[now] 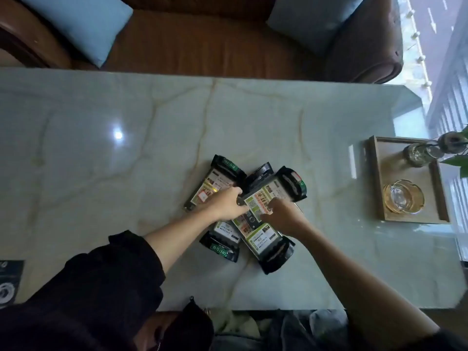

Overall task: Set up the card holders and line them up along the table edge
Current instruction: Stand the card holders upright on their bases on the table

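Two hands: both reach from the near edge into a heap of card holders at the middle of the table (126, 117).
Near edge: dark sleeves at 7 o'clock; a black printed item (10, 282) lies at the table's 8 o'clock corner.
Nearest holders: a small card holder (222, 243) with a green label lies flat at 6 o'clock of the heap; a long card holder (263, 219) lies on top, running from 5 o'clock to 1 o'clock.
Left hand (225, 203): fingers curled at the long holder's left rim, seemingly gripping it, though the blur hides the contact.
Right hand (283, 215): fingertips bent down and pressing on the long holder's printed face.
Left holder (215, 183): flat at 10 o'clock of the heap, partly under the left hand.
Hidden holder (260, 172): only a black end shows at 12 o'clock, beneath the long one.
Tray (374, 178): wooden, at 3 o'clock, well apart from the heap; holds a glass ashtray (402, 196) and a glass vase (420, 153) with green leaves.
Far side: brown sofa (202, 46) with a blue cushion (76, 24) at 11 o'clock and another cushion (311, 21) at 1 o'clock.
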Tool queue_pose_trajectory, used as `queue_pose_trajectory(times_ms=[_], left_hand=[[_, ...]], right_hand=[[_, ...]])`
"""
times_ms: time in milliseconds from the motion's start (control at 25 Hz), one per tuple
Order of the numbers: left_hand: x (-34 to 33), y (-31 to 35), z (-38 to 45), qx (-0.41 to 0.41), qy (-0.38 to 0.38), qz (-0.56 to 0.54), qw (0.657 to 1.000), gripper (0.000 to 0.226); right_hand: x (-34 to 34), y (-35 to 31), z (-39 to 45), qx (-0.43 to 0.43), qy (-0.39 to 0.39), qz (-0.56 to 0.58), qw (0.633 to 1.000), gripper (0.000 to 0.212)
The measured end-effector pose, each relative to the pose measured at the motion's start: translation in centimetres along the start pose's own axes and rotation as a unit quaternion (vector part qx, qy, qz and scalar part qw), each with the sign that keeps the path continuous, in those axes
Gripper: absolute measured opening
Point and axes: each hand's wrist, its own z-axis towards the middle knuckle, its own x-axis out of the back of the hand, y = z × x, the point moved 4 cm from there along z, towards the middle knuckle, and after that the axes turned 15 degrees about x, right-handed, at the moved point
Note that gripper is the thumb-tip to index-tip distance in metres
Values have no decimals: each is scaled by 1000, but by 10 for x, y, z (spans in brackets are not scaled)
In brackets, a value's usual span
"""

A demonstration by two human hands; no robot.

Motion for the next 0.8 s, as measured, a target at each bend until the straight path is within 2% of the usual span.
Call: queue_pose_trajectory(times_ms=[120,280,400,520,640,800], left_hand=[[-16,1,5,34,-12,10,999,72],[-26,4,12,78,-13,-1,997,74],[-27,9,16,76,20,2,997,62],[-32,11,25,86,1,-39,996,51],[-33,13,29,107,-18,-28,994,30],[-14,36,16,65,-12,-34,997,24]], right_hand=[[-13,14,-5,-70,62,152,984,21],[-20,23,-11,-146,126,347,918,14],[-26,36,-11,-202,143,412,877,11],[-27,43,-10,-222,147,461,847,13],[-23,44,-13,-231,145,502,820,11],[-14,51,-16,-257,170,536,786,16]])
